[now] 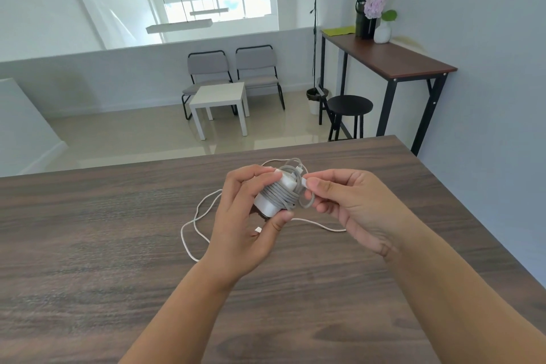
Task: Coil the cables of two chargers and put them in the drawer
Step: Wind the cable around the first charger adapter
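Note:
My left hand (245, 216) grips a white square charger block (270, 201) above the dark wooden table (118, 230). Its grey cable (280, 193) is wound in several turns around the block. My right hand (348, 204) pinches the free end of that grey cable, its plug (304, 183), between thumb and forefinger just right of the block. A second, thin white cable (192, 224) lies loose on the table below my hands, looping out to the left and right, with a small white plug (258, 229) showing near my left thumb. No drawer is in view.
The table's far edge runs just behind my hands and its right edge slants down at the right. Beyond it, on a lower floor, stand two grey chairs (233, 74), a white side table (220, 103), a black stool (350, 105) and a tall desk (393, 59).

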Available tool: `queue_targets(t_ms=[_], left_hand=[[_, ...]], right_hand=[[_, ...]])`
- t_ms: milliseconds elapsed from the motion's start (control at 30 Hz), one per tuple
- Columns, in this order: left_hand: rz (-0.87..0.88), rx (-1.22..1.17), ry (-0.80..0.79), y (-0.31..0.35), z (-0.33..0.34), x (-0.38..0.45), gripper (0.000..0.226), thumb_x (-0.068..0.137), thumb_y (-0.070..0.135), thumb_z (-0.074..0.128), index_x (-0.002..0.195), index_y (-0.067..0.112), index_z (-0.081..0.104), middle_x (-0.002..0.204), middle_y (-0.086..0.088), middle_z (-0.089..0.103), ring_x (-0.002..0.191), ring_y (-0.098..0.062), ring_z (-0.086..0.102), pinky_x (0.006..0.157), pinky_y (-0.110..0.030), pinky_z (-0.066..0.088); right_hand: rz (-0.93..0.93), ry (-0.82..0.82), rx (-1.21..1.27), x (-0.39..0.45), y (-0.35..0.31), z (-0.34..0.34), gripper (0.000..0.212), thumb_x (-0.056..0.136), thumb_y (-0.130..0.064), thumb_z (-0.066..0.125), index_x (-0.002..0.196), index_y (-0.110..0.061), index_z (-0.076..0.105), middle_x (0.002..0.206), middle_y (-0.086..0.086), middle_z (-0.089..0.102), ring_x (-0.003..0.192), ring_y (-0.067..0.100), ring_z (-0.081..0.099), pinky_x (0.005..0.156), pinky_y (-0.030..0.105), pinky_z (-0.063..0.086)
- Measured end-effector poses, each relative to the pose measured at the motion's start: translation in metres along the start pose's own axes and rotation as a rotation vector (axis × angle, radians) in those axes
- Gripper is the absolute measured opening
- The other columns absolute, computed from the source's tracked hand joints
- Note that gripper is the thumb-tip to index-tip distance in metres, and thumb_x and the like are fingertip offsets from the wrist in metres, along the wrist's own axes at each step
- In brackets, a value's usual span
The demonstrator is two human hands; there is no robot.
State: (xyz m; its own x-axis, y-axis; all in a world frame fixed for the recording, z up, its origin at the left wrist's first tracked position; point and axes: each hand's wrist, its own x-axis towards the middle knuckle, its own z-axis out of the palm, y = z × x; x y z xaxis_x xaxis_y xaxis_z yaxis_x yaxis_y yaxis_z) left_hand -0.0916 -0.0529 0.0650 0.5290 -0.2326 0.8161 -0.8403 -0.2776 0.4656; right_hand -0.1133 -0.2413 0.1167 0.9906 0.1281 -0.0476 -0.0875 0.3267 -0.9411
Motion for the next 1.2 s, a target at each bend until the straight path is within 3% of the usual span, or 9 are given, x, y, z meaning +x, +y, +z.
queue_targets(t_ms=[333, 467, 600, 767, 967, 1067, 1200], left_hand=[[-0.096, -0.074, -0.123, -0.004, -0.007, 0.001, 0.048, 0.084, 0.027, 0.073, 0.129, 0.017, 0.057, 0.126, 0.001, 0.051, 0.12, -0.022, 0.055, 0.083, -0.03, 0.057], [-0.206, -0.202, -0.094, -0.002, -0.005, 0.0, 0.051, 0.082, 0.022, 0.076, 0.129, 0.02, 0.058, 0.122, -0.001, 0.053, 0.116, -0.024, 0.056, 0.082, -0.026, 0.055], [-0.246, -0.247, -0.078, -0.001, -0.002, 0.0, 0.051, 0.081, 0.022, 0.075, 0.129, 0.02, 0.058, 0.121, -0.001, 0.053, 0.114, -0.023, 0.057, 0.082, -0.024, 0.054], [-0.259, -0.291, -0.08, 0.0, 0.001, -0.003, 0.052, 0.081, 0.021, 0.075, 0.13, 0.022, 0.058, 0.121, -0.004, 0.053, 0.114, -0.023, 0.057, 0.082, -0.024, 0.053], [-0.5, -0.654, -0.042, 0.004, 0.0, -0.001, 0.053, 0.079, 0.027, 0.079, 0.128, 0.021, 0.061, 0.127, -0.024, 0.055, 0.107, -0.027, 0.063, 0.079, -0.033, 0.055], [-0.566, -0.741, -0.067, 0.005, -0.004, 0.003, 0.051, 0.077, 0.022, 0.08, 0.126, 0.027, 0.065, 0.123, -0.01, 0.064, 0.107, -0.019, 0.065, 0.08, -0.028, 0.055], [-0.595, -0.797, -0.132, 0.008, -0.009, 0.008, 0.054, 0.075, 0.034, 0.082, 0.126, 0.028, 0.065, 0.118, -0.002, 0.069, 0.107, -0.017, 0.065, 0.084, -0.029, 0.054]], right_hand=[[0.043, 0.02, 0.04, 0.003, 0.003, -0.001, 0.018, 0.07, -0.011, 0.071, 0.082, 0.002, 0.068, 0.066, 0.009, 0.065, 0.057, 0.013, 0.049, 0.052, 0.016, 0.049], [-0.026, 0.088, -0.046, 0.002, 0.006, 0.0, 0.02, 0.066, -0.018, 0.076, 0.08, -0.004, 0.073, 0.065, 0.007, 0.066, 0.056, 0.011, 0.051, 0.053, 0.018, 0.047], [-0.119, 0.126, -0.271, -0.001, 0.004, 0.0, 0.018, 0.074, -0.009, 0.078, 0.091, -0.009, 0.076, 0.08, 0.011, 0.073, 0.066, 0.006, 0.059, 0.059, 0.017, 0.048], [-0.1, 0.129, -0.268, -0.004, 0.004, -0.001, 0.014, 0.078, 0.0, 0.074, 0.09, -0.007, 0.075, 0.09, 0.013, 0.075, 0.071, 0.007, 0.061, 0.062, 0.018, 0.048], [-0.248, 0.163, -0.333, -0.01, 0.002, 0.004, 0.013, 0.079, 0.003, 0.071, 0.086, -0.007, 0.076, 0.085, 0.011, 0.075, 0.071, 0.009, 0.064, 0.067, 0.014, 0.052], [-0.342, 0.14, -0.399, -0.012, 0.002, 0.006, 0.015, 0.08, 0.002, 0.07, 0.086, -0.011, 0.076, 0.083, 0.01, 0.074, 0.071, 0.01, 0.062, 0.068, 0.018, 0.053], [-0.388, 0.129, -0.418, -0.013, 0.005, 0.007, 0.017, 0.083, 0.002, 0.069, 0.086, -0.014, 0.075, 0.081, -0.001, 0.076, 0.072, 0.004, 0.065, 0.067, 0.013, 0.05]])
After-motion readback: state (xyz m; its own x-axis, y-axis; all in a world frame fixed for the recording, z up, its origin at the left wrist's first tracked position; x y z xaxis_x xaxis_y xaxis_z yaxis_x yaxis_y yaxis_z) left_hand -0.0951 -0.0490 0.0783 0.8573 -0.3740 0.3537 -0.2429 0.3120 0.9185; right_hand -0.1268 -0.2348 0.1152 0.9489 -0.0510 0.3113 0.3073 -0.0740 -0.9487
